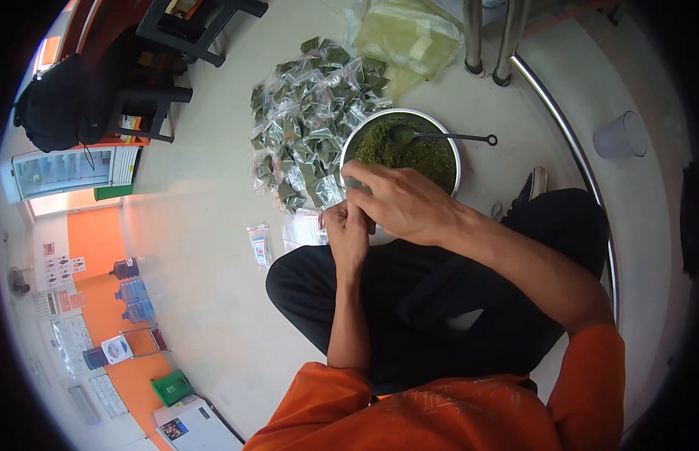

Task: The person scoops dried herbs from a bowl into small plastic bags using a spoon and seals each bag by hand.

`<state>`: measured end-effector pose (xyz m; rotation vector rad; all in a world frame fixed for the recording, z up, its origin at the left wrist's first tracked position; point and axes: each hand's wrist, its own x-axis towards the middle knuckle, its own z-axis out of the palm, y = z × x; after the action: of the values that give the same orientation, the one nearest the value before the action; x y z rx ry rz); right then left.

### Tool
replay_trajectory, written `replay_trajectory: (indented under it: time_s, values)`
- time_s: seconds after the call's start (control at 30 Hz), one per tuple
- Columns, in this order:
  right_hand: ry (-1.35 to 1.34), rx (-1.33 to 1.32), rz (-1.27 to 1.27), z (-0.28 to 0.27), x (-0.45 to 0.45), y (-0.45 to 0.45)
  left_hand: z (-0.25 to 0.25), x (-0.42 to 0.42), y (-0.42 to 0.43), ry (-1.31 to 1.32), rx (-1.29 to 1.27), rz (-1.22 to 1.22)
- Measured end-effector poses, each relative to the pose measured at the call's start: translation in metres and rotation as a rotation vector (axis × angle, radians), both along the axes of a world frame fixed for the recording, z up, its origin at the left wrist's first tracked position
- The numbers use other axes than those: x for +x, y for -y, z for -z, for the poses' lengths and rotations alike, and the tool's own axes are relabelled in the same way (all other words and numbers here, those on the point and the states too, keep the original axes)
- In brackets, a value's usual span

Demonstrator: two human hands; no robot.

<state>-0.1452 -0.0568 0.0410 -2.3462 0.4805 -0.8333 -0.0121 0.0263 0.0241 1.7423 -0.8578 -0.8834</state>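
Observation:
My left hand (349,234) is closed in a fist, thumb up, just in front of the metal bowl (458,169). Right above it, my right hand (400,201) has its fingers bent together in a pinch, meeting the left. What they hold between them is mostly covered by the fingers; I cannot make it out. Shredded green herb (432,156) fills the bowl, and a dark spoon (458,137) rests in it with its handle over the right rim. Left of the bowl lies a heap of small clear bags (308,113) with green contents.
Flat plastic packets (303,230) and a small labelled packet (259,244) lie by my left knee. A yellowish plastic bag (410,37) lies behind the bowl. Metal legs (473,37) and a clear cup (620,135) stand to the right. Black stools (192,30) are at upper left.

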Motion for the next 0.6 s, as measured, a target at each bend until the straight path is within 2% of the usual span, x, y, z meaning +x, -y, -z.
replay_trajectory:
  time_s: [0.1,0.17,0.2,0.4,0.43,0.5,0.53,0.6]
  values:
    - [0.015,0.013,0.024,0.002,0.002,-0.002,0.005,0.008,-0.004,-0.07,-0.017,0.028]
    - [0.031,0.262,0.0,0.002,0.002,0.001,0.007,0.007,-0.003,-0.06,-0.013,0.005]
    - [0.141,0.271,0.005,0.004,0.003,0.002,0.005,0.008,-0.002,-0.059,-0.012,0.003]
    - [0.149,0.536,-0.021,0.008,0.0,0.016,0.0,0.018,-0.004,0.128,0.041,0.151]
    - [0.15,0.536,-0.023,0.007,-0.001,0.017,-0.001,0.018,-0.005,0.13,0.042,0.15]
    - [0.031,0.32,0.016,0.005,-0.003,0.019,-0.001,0.017,-0.005,0.169,0.052,0.196]
    - [0.03,0.319,0.016,0.007,-0.002,0.017,0.0,0.018,-0.005,0.152,0.057,0.203]
    - [0.048,0.083,0.106,0.011,0.001,0.008,0.0,0.015,-0.004,0.113,0.03,0.197]
